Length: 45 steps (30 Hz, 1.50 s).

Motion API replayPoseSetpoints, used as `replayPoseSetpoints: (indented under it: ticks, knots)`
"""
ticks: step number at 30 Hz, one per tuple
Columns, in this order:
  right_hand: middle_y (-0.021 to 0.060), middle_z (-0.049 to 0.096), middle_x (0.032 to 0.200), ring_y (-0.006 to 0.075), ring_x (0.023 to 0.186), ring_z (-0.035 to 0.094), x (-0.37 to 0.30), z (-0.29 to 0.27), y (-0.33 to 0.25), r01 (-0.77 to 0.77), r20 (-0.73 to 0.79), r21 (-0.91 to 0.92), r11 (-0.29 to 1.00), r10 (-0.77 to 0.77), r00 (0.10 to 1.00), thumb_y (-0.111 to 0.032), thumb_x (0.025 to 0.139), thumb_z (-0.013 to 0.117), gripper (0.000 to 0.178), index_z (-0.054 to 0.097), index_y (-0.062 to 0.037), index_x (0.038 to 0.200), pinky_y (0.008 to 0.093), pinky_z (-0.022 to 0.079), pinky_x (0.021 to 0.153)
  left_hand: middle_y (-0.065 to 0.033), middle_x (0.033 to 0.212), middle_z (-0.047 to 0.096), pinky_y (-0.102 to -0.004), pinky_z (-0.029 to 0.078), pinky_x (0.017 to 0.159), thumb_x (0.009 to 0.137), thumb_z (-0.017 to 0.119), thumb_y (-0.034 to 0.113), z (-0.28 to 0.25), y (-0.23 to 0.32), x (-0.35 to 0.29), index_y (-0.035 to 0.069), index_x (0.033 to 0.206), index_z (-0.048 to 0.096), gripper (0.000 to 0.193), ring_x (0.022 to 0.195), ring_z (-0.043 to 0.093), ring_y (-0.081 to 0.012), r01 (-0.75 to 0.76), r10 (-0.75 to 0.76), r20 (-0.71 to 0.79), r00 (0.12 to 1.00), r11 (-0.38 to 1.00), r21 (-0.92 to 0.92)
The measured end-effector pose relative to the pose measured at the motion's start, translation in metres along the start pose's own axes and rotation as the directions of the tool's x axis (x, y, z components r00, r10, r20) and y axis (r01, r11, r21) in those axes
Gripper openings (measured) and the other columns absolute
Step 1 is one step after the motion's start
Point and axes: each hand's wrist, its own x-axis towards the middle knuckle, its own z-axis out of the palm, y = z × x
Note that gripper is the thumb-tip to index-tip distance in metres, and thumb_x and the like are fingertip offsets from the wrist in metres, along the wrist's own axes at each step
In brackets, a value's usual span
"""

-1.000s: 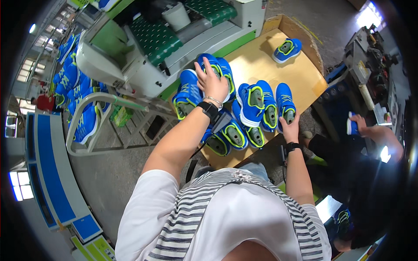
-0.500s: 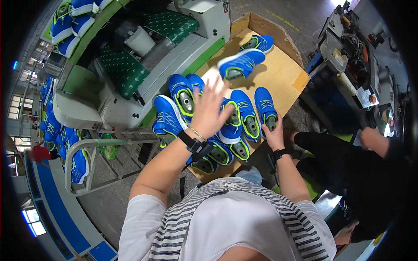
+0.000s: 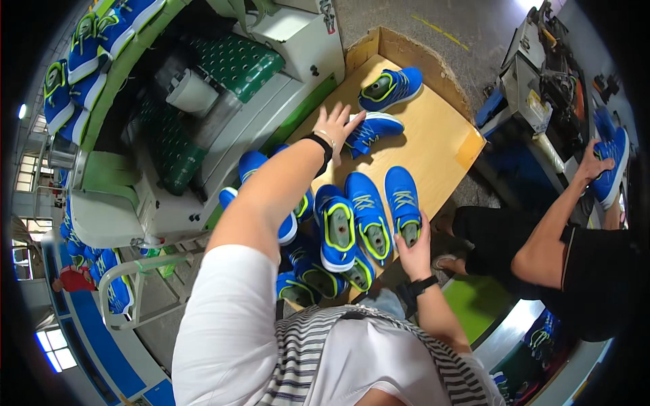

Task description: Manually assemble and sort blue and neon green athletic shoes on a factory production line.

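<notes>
Blue sneakers with lime-green trim and grey-green lasts inside lie on a tan wooden board (image 3: 433, 128). My left hand (image 3: 333, 127) reaches far over it, fingers spread, beside the heel of a sneaker tipped on its side (image 3: 374, 128); whether it touches is unclear. My right hand (image 3: 414, 254) grips the heel end of an upright sneaker (image 3: 403, 196), its toe pointing away. Left of that one stand another sneaker (image 3: 367, 203) and a third (image 3: 334, 227). Several more are bunched under my left forearm, partly hidden. One sneaker (image 3: 391, 89) lies alone near the far end.
A machine with a perforated green surface (image 3: 237, 64) borders the board's left. Sneakers sit on its upper ledge (image 3: 101, 81). At right, a co-worker's hand (image 3: 596, 162) holds a blue sneaker (image 3: 613, 166). A metal rack (image 3: 139, 291) stands at lower left; a tool-laden bench (image 3: 525, 101) at far right.
My left hand has moved outward from above the near shoes to the tipped sneaker, which now lies lower on the board. My right hand stays at its sneaker. The co-worker's raised shoe has come into view.
</notes>
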Motion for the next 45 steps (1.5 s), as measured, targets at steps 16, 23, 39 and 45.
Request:
replayPoseSetpoints:
  ticks: [16, 23, 39, 45]
  knots:
    - [0.0151, 0.052, 0.133, 0.0232, 0.121, 0.053, 0.075, -0.033, -0.135, 0.002, 0.217, 0.537, 0.844, -0.141, 0.966, -0.004, 0.082, 0.071, 0.077, 0.029, -0.0041, 0.148, 0.0352, 0.042, 0.103, -0.0014, 0.103, 0.064, -0.0297, 0.053, 0.082, 0.087, 0.068, 0.018, -0.099, -0.054, -0.25, 0.012, 0.122, 0.055, 0.038, 0.092, 0.064, -0.0114, -0.127, -0.237, 0.1, 0.966, -0.777, -0.616]
    - [0.0128, 0.058, 0.122, 0.0227, 0.11, 0.055, 0.217, 0.118, -0.343, 0.49, 0.238, 0.464, 0.738, -0.637, 0.733, -0.018, 0.076, 0.075, 0.067, 0.045, -0.0051, 0.135, 0.034, 0.045, 0.095, -0.0073, 0.103, 0.062, -0.0337, 0.056, 0.075, 0.082, 0.072, 0.017, -0.063, -0.156, -0.321, 0.004, 0.123, 0.05, 0.049, 0.091, 0.064, -0.0165, -0.473, -0.827, 0.155, 0.54, -0.451, -0.757]
    - [0.0222, 0.032, 0.153, 0.0417, 0.137, 0.036, 0.218, 0.178, -0.332, 0.783, 0.519, 0.16, 0.601, -0.726, 0.452, -0.016, 0.086, 0.067, 0.042, 0.061, -0.0118, 0.127, 0.0446, 0.033, 0.112, -0.0319, 0.156, 0.009, -0.0407, 0.023, 0.117, 0.086, 0.07, 0.031, 0.002, -0.149, -0.263, -0.006, 0.151, 0.012, 0.095, 0.146, 0.014, -0.0428, 0.106, -0.94, -0.222, 0.26, 0.256, -0.961]
    - [0.0205, 0.051, 0.135, 0.0401, 0.126, 0.046, 0.085, 0.039, -0.184, 0.556, 0.466, 0.015, 0.831, -0.498, 0.732, -0.016, 0.088, 0.067, 0.033, 0.062, -0.0065, 0.119, 0.0435, 0.037, 0.108, -0.0239, 0.159, 0.001, -0.0445, 0.015, 0.119, 0.084, 0.069, 0.012, -0.022, -0.021, -0.306, 0.003, 0.155, 0.013, 0.091, 0.148, 0.01, -0.038, -0.044, -0.753, -0.385, 0.534, 0.43, -0.902]
